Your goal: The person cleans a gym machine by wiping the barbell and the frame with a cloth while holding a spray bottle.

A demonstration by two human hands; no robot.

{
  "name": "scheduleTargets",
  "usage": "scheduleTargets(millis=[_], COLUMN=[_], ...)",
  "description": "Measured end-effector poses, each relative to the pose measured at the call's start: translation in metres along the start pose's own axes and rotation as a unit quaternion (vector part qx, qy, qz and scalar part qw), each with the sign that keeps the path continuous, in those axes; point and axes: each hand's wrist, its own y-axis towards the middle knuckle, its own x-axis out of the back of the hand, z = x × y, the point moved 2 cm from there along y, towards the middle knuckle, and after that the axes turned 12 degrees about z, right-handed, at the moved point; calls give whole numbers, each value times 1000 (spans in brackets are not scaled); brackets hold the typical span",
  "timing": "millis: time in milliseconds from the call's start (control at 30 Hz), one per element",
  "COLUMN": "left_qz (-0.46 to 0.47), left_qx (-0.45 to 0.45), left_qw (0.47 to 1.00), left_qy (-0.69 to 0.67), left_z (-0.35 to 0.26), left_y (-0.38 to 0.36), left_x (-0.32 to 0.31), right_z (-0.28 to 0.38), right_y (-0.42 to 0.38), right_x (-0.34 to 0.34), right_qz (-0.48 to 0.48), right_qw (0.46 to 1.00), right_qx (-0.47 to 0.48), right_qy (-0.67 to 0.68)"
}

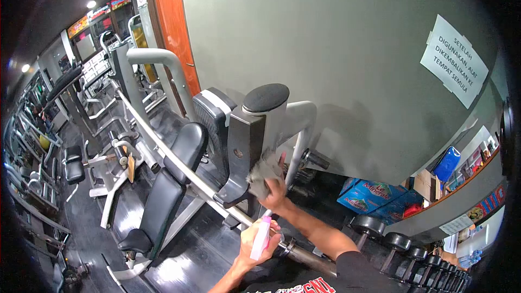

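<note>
In my right hand (275, 191) is a crumpled grey cloth (265, 173), pressed against the side of a dark upright post (245, 144) on a weight bench. Lower down, my left hand (254, 243) is wrapped around a pink and white spray bottle (262, 237), close to the barbell bar (187, 171) that runs diagonally across the bench. A round black cap (266, 97) tops the grey column beside the post. The bench's black padded backrest (165, 201) slopes to the left of my hands.
Dumbbells (399, 241) stand in a row at lower right. Blue Le Minerale boxes (372, 198) lie by a curved counter (456, 195). A grey wall (325, 27) with a paper sign (455, 62) rises behind the bench. More gym machines (89, 157) fill the left side.
</note>
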Motion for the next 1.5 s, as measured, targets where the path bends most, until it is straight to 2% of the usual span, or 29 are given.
scheduleTargets(millis=[33,100,167,233,333,400,433,467,533,633,700,767,833,900,933,1000,1033,1100,1167,1233,1300,1367,1433,1500], left_qz=[2,29,45,48,39,34,26,19,18,20,26,19,22,12,11,-1,0,22,33,17,10,6,20,27], left_qx=[3,-25,-19,-39,-23,-2,22,-1,4,15,13,-11,-9,-44,-45,-45,-43,-10,4,-2,1,6,-3,5], left_qw=[1000,999,998,998,998,999,999,999,1000,1000,1000,1000,999,998,998,999,999,999,999,999,1000,1000,1000,999], left_qy=[1,31,36,31,36,28,19,27,9,0,8,11,28,45,45,22,23,32,38,34,19,7,17,32], left_z=[0,-1,2,3,-1,1,3,2,8,7,4,2,-1,0,0,0,-1,-2,-2,-3,0,1,-3,-8], left_y=[-1,2,1,1,4,2,1,1,-1,-1,0,1,0,-1,0,0,1,4,6,7,4,5,8,13], left_x=[-1,0,-3,-5,-1,0,0,1,0,-1,-2,-3,-4,-6,-6,-7,-7,-5,-4,-5,-7,-7,-5,-3], right_z=[3,-1,17,24,19,6,-10,-12,-10,-9,-14,-18,-41,-67,-76,-85,-92,-107,-140,-169,-229,-240,-221,-188], right_y=[10,47,94,122,103,50,18,2,4,28,60,98,120,127,130,133,134,133,122,112,85,83,98,118], right_x=[3,12,40,54,40,12,-3,-4,3,19,37,64,78,86,93,103,108,115,119,128,124,126,131,130], right_qz=[-1,-82,-79,-76,-104,-83,-43,-19,5,-34,-122,-122,-118,29,30,132,132,225,226,268,238,205,261,278], right_qw=[1000,992,993,996,993,994,996,997,997,998,991,977,973,956,957,976,976,951,951,927,932,935,906,935], right_qx=[-4,49,8,10,41,50,75,71,67,51,-38,-175,-191,-284,-283,-168,-169,-199,-189,-253,-264,-278,-331,-220], right_qy=[1,78,83,48,48,57,-5,-18,-33,-31,-33,21,46,64,64,-45,-44,-72,-100,-71,-77,-80,-49,17])
